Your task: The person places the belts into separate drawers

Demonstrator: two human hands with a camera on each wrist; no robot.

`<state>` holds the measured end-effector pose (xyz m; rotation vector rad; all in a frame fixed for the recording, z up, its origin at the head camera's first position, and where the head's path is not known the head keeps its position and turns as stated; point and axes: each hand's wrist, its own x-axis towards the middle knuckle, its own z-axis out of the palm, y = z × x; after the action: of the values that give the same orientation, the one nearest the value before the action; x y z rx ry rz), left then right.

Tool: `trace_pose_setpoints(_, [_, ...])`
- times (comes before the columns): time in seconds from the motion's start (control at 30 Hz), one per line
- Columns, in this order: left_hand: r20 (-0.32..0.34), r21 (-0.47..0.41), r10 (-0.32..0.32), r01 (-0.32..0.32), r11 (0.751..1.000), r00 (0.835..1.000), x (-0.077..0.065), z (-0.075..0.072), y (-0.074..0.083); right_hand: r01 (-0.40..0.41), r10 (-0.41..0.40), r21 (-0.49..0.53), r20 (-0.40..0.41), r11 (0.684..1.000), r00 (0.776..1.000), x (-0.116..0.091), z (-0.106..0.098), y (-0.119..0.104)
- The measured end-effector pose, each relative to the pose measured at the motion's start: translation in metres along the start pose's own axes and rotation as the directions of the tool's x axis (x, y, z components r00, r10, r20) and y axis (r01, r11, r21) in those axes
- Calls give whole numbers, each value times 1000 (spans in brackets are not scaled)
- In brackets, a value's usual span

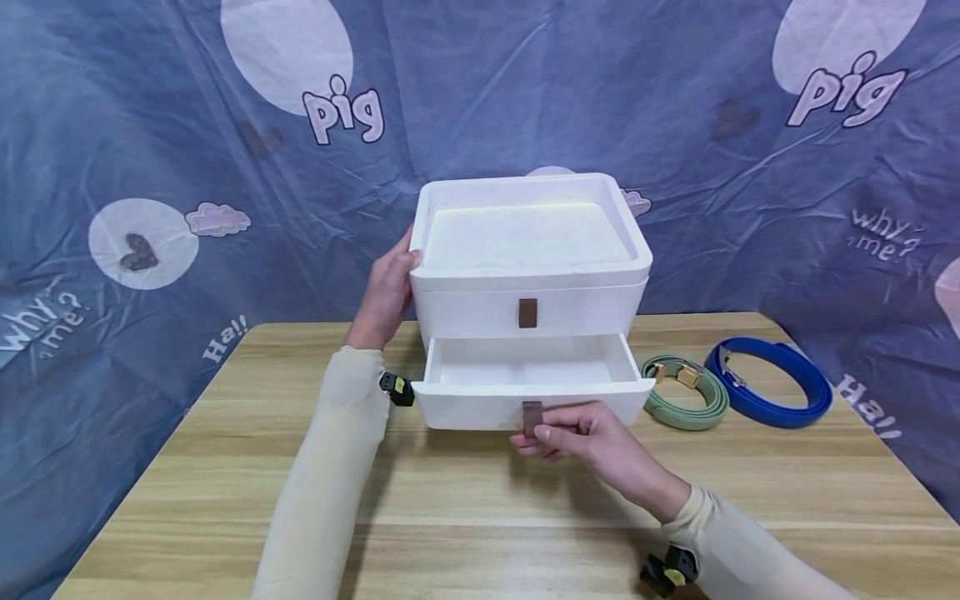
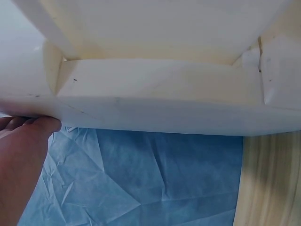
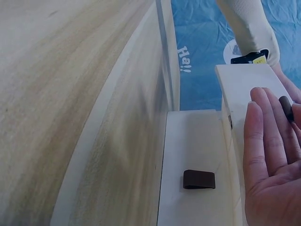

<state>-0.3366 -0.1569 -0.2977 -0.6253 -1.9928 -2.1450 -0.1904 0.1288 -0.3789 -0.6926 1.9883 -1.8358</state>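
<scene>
Behind the wooden table [image 1: 247, 467] hangs a blue cloth [image 1: 480, 92], printed with words such as "pig". Near the far edge of the table stands a white drawer box [image 1: 528, 237]. Its top drawer [image 1: 465, 313], with an upper tab [image 1: 528, 313], is pushed in. Below it, the pulled-out drawer [image 1: 472, 408] comes toward six o'clock; we see its long axis run from nine to three o'clock, and its front face the person.

At five o'clock of this drawer, the right hand [image 1: 592, 433] pinches its brown tab [image 1: 532, 418] with the thumb. In the right wrist view we see several fingers of this hand straight and close together. That view also gives us what the head view hides: under the pulled-out drawer is one more white front [image 3: 190, 136] with a third tab [image 3: 199, 179].

The left hand [image 1: 388, 283] lies at the box's nine o'clock, against its side. Even in the left wrist view its fingertips are hidden, so we cannot tell how they bend.

Only the head view shows us a coiled green belt [image 1: 686, 418] at the drawer's three o'clock, and a blue belt [image 1: 780, 414] just beyond it.
</scene>
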Motion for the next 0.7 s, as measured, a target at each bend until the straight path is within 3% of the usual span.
trace_pose_setpoints(0.7, [-5, 21, -17, 18, 1000, 1000, 0, -2, 1, -3, 3, 15, 6, 1000, 1000, -5, 3, -1])
